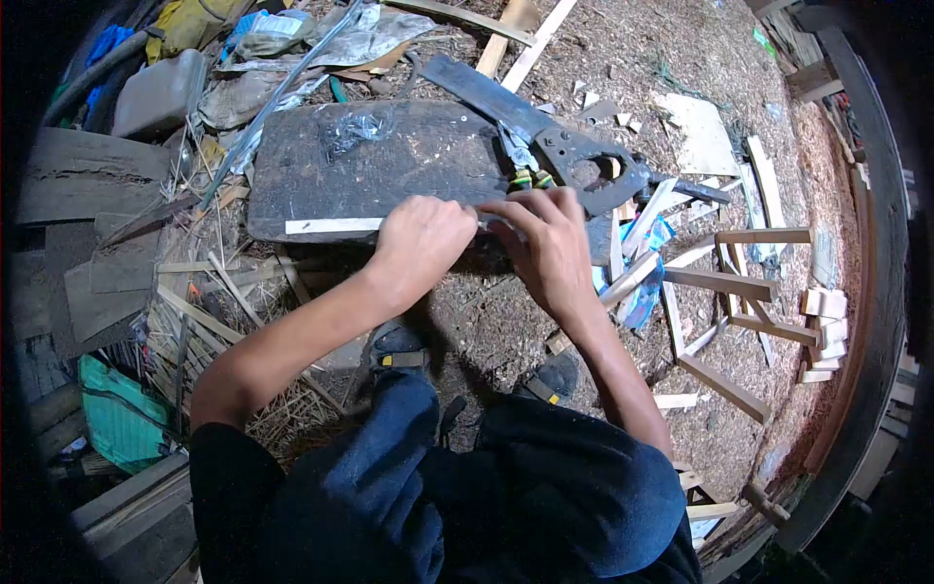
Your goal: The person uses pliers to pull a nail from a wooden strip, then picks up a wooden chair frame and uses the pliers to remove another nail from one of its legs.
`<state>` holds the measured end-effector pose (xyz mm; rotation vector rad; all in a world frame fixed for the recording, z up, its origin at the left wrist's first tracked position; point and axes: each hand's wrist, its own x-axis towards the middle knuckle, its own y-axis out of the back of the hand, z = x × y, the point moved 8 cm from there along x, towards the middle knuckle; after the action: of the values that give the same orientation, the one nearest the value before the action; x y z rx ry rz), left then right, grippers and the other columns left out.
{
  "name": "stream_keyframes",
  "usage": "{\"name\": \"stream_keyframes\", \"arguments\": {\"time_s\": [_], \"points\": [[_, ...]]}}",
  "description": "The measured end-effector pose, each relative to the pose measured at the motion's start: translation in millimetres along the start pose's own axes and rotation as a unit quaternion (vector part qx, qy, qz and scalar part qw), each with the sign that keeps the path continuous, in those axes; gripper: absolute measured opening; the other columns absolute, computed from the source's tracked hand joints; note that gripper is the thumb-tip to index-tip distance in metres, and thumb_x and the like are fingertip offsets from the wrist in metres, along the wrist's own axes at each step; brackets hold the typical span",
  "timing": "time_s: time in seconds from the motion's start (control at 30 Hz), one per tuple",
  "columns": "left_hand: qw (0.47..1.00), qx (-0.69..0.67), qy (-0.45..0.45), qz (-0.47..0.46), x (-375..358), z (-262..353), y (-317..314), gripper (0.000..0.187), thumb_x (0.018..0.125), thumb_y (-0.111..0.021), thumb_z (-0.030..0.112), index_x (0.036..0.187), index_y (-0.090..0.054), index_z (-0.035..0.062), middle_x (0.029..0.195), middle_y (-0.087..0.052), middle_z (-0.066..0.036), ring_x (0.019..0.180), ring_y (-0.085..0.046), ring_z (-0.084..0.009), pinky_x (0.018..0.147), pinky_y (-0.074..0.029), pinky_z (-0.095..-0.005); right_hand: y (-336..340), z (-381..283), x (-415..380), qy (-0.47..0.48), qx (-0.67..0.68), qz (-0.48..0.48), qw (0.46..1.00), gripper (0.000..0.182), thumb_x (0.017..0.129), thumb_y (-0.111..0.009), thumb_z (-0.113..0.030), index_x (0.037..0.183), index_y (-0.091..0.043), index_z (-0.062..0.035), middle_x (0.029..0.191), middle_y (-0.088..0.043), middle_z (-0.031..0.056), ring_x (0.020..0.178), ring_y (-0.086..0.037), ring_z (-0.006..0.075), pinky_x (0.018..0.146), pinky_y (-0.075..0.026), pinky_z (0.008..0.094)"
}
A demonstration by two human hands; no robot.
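My left hand (426, 237) is closed around a thin pale wooden strip (333, 226), which lies along the near edge of a dark, worn board (282, 180). Just right of it, my right hand (547, 243) has its fingers curled and pinched together by the left fist. Whatever sits between those fingers is too small or hidden to make out. Beyond the right hand are pliers (530, 178) with yellow-and-black grips, beside a large dark metal tool with a long flat blade (477, 92) and a looped end. A shiny, crumpled clump (355, 133) rests at the board's far side.
Wood shavings cover the ground (623, 49). To the right stand wooden legs of a frame (725, 284), near a stack of pale blocks (825, 331). On the left are a grey jerrycan (161, 92), a green plastic container (122, 414) and scattered sticks (199, 316).
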<state>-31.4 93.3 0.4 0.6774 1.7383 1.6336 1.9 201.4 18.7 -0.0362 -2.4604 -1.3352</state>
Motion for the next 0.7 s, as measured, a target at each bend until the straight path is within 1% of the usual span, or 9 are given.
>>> {"name": "stream_keyframes", "arguments": {"time_s": [0.13, 0.37, 0.43, 0.47, 0.5, 0.53, 0.57, 0.6, 0.7], "points": [[1.000, -0.013, -0.002, -0.007, -0.1, -2.7, -4.4, 0.017, 0.085, -0.069, 0.021, 0.088, -0.069, 0.0042, 0.081, -0.071, -0.012, 0.076, -0.073, -0.0281, 0.068, -0.059, -0.0381, -8.2, 3.0, 5.2, -0.004, 0.009, -0.038, 0.999, 0.026, 0.080, -0.077, -0.015, 0.105, -0.075, -0.0163, 0.092, -0.069, 0.0038, 0.085, -0.054, 0.0283, 0.079, -0.048, 0.0374], [0.998, -0.067, 0.008, -0.004, -2.3, -7.6, -3.8, 0.024, 0.083, -0.074, 0.028, 0.089, -0.068, 0.0060, 0.086, -0.069, -0.011, 0.079, -0.072, -0.0293, 0.069, -0.058, -0.0398, -18.6, 13.6, -1.6, -0.052, 0.038, -0.074, 0.995, 0.015, 0.080, -0.077, -0.014, 0.094, -0.073, -0.0100, 0.089, -0.069, 0.0080, 0.085, -0.057, 0.0300, 0.079, -0.049, 0.0390], [0.996, -0.085, 0.010, -0.002, -3.0, -9.3, -2.0, 0.026, 0.082, -0.075, 0.030, 0.089, -0.067, 0.0066, 0.088, -0.068, -0.010, 0.082, -0.071, -0.0280, 0.069, -0.057, -0.0388, -6.7, 20.4, -2.1, -0.056, 0.076, 0.011, 0.995, 0.014, 0.081, -0.076, -0.010, 0.095, -0.073, -0.0068, 0.087, -0.069, 0.0092, 0.081, -0.061, 0.0291, 0.075, -0.050, 0.0371], [0.997, -0.075, 0.001, 0.016, -3.2, -8.0, 1.1, 0.026, 0.081, -0.075, 0.030, 0.091, -0.067, 0.0075, 0.091, -0.067, -0.009, 0.087, -0.069, -0.0264, 0.073, -0.056, -0.0381, -8.4, 30.5, -6.0, -0.110, 0.109, 0.027, 0.988, 0.014, 0.084, -0.075, -0.006, 0.098, -0.072, -0.0039, 0.088, -0.071, 0.0099, 0.074, -0.065, 0.0215, 0.069, -0.051, 0.0337], [0.997, -0.064, -0.008, 0.034, -3.1, -7.1, 4.2, 0.026, 0.080, -0.075, 0.030, 0.093, -0.068, 0.0084, 0.093, -0.066, -0.008, 0.091, -0.068, -0.0249, 0.077, -0.055, -0.0374, -6.5, 26.6, -5.6, -0.109, 0.109, 0.027, 0.988, 0.014, 0.084, -0.075, -0.006, 0.098, -0.072, -0.0039, 0.088, -0.071, 0.0099, 0.074, -0.065, 0.0215, 0.069, -0.051, 0.0337], [0.997, -0.065, -0.008, 0.034, -2.4, -8.9, 0.5, 0.026, 0.080, -0.075, 0.030, 0.093, -0.068, 0.0084, 0.093, -0.066, -0.008, 0.091, -0.068, -0.0249, 0.077, -0.055, -0.0374, -2.5, 29.3, -7.1, -0.164, 0.160, 0.043, 0.972, 0.016, 0.086, -0.074, -0.006, 0.101, -0.071, -0.0042, 0.090, -0.072, 0.0116, 0.076, -0.068, 0.0222, 0.070, -0.053, 0.0335], [0.991, -0.085, -0.038, 0.100, -2.8, -7.6, 3.4, 0.027, 0.080, -0.075, 0.029, 0.096, -0.069, 0.0090, 0.094, -0.066, -0.006, 0.094, -0.065, -0.0240, 0.082, -0.053, -0.0373, -1.6, 33.5, -10.6, -0.218, 0.209, 0.059, 0.951, 0.017, 0.087, -0.074, -0.006, 0.104, -0.071, -0.0045, 0.092, -0.074, 0.0132, 0.079, -0.071, 0.0228, 0.071, -0.054, 0.0333], [0.979, -0.104, -0.067, 0.165, -4.0, -6.1, 9.6, 0.027, 0.080, -0.076, 0.028, 0.099, -0.069, 0.0097, 0.095, -0.065, -0.005, 0.097, -0.063, -0.0232, 0.087, -0.051, -0.0372, -3.3, 37.6, -15.1, -0.237, 0.253, 0.099, 0.933, 0.021, 0.088, -0.074, -0.007, 0.108, -0.070, -0.0035, 0.095, -0.076, 0.0145, 0.081, -0.073, 0.0176, 0.071, -0.055, 0.0304], [0.966, -0.167, -0.087, 0.178, -1.3, -6.2, 2.5, 0.030, 0.079, -0.076, 0.027, 0.104, -0.070, 0.0104, 0.095, -0.065, -0.005, 0.099, -0.062, -0.0237, 0.091, -0.048, -0.0380, -8.8, 46.5, -23.5, -0.235, 0.267, 0.134, 0.925, 0.022, 0.087, -0.076, -0.006, 0.108, -0.071, -0.0027, 0.095, -0.076, 0.0148, 0.085, -0.074, 0.0176, 0.074, -0.056, 0.0312]]}}
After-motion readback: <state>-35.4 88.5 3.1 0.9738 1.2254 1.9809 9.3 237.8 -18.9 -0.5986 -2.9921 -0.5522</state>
